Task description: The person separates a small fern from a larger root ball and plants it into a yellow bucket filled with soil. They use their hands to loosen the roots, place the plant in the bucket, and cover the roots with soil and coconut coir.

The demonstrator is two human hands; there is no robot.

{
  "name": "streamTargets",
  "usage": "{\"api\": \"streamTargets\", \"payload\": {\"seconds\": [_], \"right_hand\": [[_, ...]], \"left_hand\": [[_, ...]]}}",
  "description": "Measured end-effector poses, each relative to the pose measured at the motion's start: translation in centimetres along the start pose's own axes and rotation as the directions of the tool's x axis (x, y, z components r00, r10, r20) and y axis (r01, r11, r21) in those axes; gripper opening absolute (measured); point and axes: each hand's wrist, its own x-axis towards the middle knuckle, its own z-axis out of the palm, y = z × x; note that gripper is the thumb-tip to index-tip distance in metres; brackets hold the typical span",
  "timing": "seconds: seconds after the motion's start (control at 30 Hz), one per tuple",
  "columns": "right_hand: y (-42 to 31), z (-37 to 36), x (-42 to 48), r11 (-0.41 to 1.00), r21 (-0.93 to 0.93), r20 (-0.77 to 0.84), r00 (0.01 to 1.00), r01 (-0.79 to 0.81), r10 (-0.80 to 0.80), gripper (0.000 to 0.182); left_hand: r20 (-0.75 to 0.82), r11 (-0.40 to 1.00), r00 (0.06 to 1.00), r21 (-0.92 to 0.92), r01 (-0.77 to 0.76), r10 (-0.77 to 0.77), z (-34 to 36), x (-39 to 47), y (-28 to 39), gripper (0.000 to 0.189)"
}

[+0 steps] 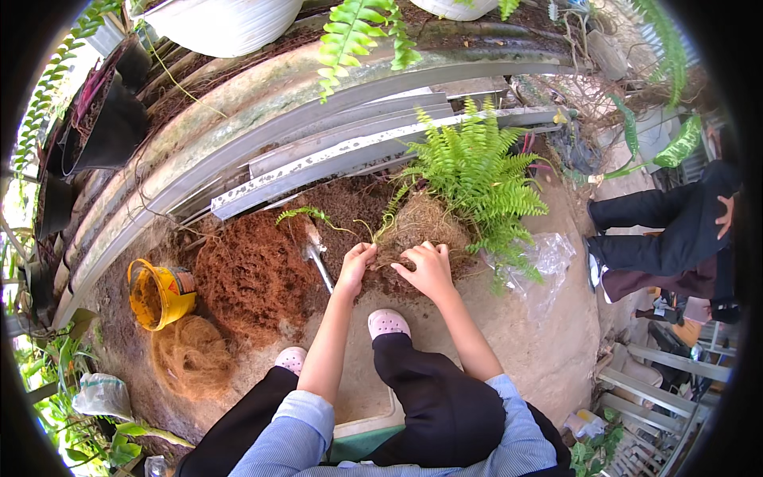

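Note:
A fern (477, 170) lies on its side, its fronds pointing up and to the right and its fibrous root ball (424, 229) facing me. At the root ball's left edge, my left hand (356, 265) pinches thin stems or roots between thumb and fingers; a small frond (307, 212) trails from near there. My right hand (430, 268) rests on the front of the root ball with its fingers curled into the fibres; whether it grips any is unclear. A metal trowel (320, 262) lies left of my left hand, its blade in dark soil (343, 206).
Left are reddish-brown coir (250, 280), a yellow bucket (170, 296) on its side and a pile of light fibre (192, 358). Clear plastic (542, 262) lies right of the fern. Metal channels (334, 158) run behind. A person in dark trousers (656, 232) stands at right.

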Motion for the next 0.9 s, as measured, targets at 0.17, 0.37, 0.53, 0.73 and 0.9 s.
{"api": "streamTargets", "payload": {"seconds": [0.17, 0.37, 0.53, 0.73, 0.9], "right_hand": [[0.0, -0.8, -0.3, 0.999, -0.034, 0.071, 0.997, 0.003, -0.001, 0.030], [1.0, -1.6, -0.3, 0.995, 0.054, 0.072, 0.994, -0.085, 0.081, 0.034], [2.4, -1.4, -0.1, 0.974, 0.083, 0.084, 0.976, -0.209, 0.202, 0.033], [1.7, -0.8, -0.3, 0.981, 0.048, 0.054, 0.981, -0.186, 0.184, 0.026], [0.9, -0.2, -0.3, 0.986, 0.093, 0.003, 0.990, -0.138, 0.139, 0.020]], "left_hand": [[-0.146, 0.906, 0.983, 0.422, -0.040, 0.111, -1.9, 1.0, -1.4, 0.019], [-0.118, 0.747, 0.947, 0.646, -0.156, 0.300, -1.2, 1.5, 0.1, 0.021], [0.025, 0.566, 0.928, 0.786, -0.248, 0.372, -1.7, 1.5, 3.6, 0.026], [0.125, 0.351, 0.932, 0.903, -0.249, 0.339, -1.2, 0.6, 6.8, 0.028], [0.175, 0.311, 0.931, 0.909, -0.277, 0.319, -0.4, 1.5, 7.9, 0.029]]}}
